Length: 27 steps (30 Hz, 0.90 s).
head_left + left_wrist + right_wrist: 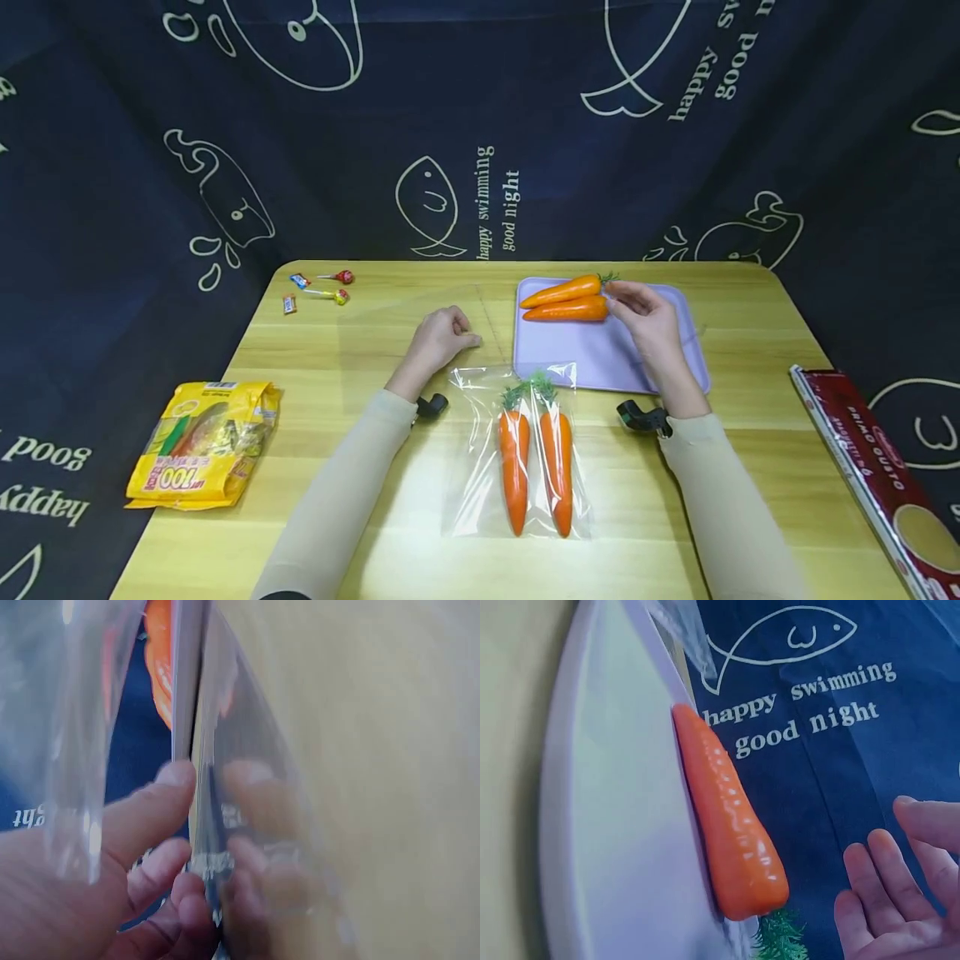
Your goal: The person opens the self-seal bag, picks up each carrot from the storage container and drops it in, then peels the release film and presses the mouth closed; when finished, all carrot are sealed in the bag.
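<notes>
Two orange carrots [564, 310] with green tops lie side by side on a lilac tray [592, 358]. My right hand [651, 321] is over the tray by their leafy ends; in the right wrist view its fingers are spread, apart from the carrot [731, 825]. My left hand [442, 340] is low over the table, left of the tray, at a flat clear plastic sheet [405, 321]. Its thumb and fingers are loosely bent, mirrored in the shiny plastic [262, 825]. In front, two more carrots [514, 458] lie inside a clear bag [472, 500].
At the back left are two lollipops [342, 277] and two small wrapped candies [289, 304]. A yellow snack bag [202, 446] lies on the left edge, and a long red spaghetti pack [873, 450] along the right edge. Dark printed cloth [480, 83] hangs behind the table.
</notes>
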Available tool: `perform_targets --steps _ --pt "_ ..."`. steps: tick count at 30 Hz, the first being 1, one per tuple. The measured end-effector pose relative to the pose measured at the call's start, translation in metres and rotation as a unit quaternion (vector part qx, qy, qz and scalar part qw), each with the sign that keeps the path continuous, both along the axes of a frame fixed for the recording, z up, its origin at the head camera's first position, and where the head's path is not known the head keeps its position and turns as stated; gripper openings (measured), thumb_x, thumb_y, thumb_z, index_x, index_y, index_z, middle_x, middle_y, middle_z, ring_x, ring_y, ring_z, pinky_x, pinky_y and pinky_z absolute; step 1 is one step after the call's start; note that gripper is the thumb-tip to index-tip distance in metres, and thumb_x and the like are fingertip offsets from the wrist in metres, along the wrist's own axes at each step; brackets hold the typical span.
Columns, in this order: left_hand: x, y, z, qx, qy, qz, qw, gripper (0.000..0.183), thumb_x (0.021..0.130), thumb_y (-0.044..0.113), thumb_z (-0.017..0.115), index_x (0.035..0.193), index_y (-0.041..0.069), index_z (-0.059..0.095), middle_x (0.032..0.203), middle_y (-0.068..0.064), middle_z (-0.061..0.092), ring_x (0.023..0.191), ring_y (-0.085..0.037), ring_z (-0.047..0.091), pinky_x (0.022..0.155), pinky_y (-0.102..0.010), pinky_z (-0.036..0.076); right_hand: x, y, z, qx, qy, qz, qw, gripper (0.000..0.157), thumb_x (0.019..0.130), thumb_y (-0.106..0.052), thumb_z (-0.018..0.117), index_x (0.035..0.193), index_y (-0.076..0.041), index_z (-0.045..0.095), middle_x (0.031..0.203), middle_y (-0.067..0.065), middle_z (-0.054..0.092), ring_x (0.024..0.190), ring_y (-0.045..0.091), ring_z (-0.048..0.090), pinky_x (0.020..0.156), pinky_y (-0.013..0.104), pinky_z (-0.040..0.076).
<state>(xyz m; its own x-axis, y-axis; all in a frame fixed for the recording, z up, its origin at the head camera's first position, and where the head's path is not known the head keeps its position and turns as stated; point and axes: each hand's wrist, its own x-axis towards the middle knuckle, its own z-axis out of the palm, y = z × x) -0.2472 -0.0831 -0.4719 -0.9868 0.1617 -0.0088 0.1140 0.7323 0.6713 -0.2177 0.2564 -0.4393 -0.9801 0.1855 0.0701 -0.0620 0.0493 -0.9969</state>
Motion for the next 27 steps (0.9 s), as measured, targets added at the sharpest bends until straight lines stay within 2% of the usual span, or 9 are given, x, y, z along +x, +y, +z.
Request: perform_targets --steps 5,7,11,14,18,22,27 --pt "-0.011 -0.003 -0.007 -0.018 0.015 -0.042 0.9988 0.035 0.077 0.034 0.086 0.096 0.012 0.066 0.088 -0.002 0.061 0.082 -0.019 0.056 0.074 -0.031 0.048 -0.009 0.000 -0.004 0.092 0.003 -0.003 0.996 0.038 0.092 -0.012 0.071 0.129 -0.005 0.064 0.133 0.013 0.064 0.129 0.019 0.055 0.115 0.028 0.041" --pt "-0.016 -0.005 -0.008 -0.004 0.015 -0.068 0.9975 0.030 0.078 0.030 0.085 0.095 0.012 0.069 0.089 -0.002 0.062 0.082 -0.018 0.057 0.075 -0.030 0.049 -0.013 0.004 -0.007 0.128 0.010 0.000 0.992 0.038 0.092 -0.012 0.071 0.129 -0.006 0.064 0.135 0.014 0.063 0.133 0.023 0.053 0.117 0.038 0.039" --pt "-0.022 -0.009 -0.010 0.045 0.009 -0.110 0.9928 0.014 0.082 0.023 0.082 0.090 0.015 0.074 0.088 0.000 0.068 0.082 -0.017 0.060 0.077 -0.031 0.053 -0.020 0.010 -0.020 0.211 0.023 0.003 0.977 0.038 0.092 -0.014 0.071 0.129 -0.006 0.065 0.135 0.014 0.064 0.133 0.031 0.053 0.116 0.046 0.039" --pt "-0.020 -0.013 -0.013 0.073 0.005 -0.108 0.9914 0.009 0.085 0.026 0.080 0.091 0.018 0.077 0.090 0.004 0.072 0.085 -0.014 0.064 0.083 -0.033 0.055 -0.023 0.013 -0.028 0.263 0.024 0.009 0.964 0.039 0.091 -0.015 0.072 0.129 -0.007 0.065 0.135 0.016 0.063 0.133 0.035 0.053 0.115 0.049 0.040" --pt "-0.018 -0.015 -0.019 0.093 0.027 -0.088 0.9914 0.010 0.088 0.031 0.077 0.094 0.022 0.080 0.095 0.007 0.075 0.093 -0.011 0.067 0.091 -0.034 0.055 -0.025 0.013 -0.035 0.305 0.033 0.020 0.952 0.041 0.088 -0.010 0.074 0.128 -0.007 0.067 0.136 0.017 0.062 0.134 0.037 0.051 0.115 0.050 0.040" --pt "-0.015 -0.013 -0.021 0.087 0.060 -0.086 0.9907 0.011 0.091 0.029 0.074 0.094 0.020 0.079 0.096 0.006 0.073 0.091 -0.013 0.066 0.086 -0.033 0.056 -0.026 0.012 -0.035 0.353 0.054 0.021 0.934 0.040 0.086 -0.007 0.075 0.126 -0.006 0.068 0.133 0.017 0.063 0.133 0.039 0.051 0.114 0.052 0.039" --pt "-0.012 -0.008 -0.021 0.068 0.066 -0.087 0.9917 0.006 0.094 0.019 0.068 0.094 0.015 0.073 0.094 0.002 0.067 0.084 -0.013 0.061 0.077 -0.026 0.055 -0.025 0.010 -0.035 0.391 0.066 0.022 0.918 0.039 0.085 -0.006 0.076 0.123 -0.003 0.068 0.130 0.017 0.063 0.129 0.039 0.053 0.113 0.054 0.038"
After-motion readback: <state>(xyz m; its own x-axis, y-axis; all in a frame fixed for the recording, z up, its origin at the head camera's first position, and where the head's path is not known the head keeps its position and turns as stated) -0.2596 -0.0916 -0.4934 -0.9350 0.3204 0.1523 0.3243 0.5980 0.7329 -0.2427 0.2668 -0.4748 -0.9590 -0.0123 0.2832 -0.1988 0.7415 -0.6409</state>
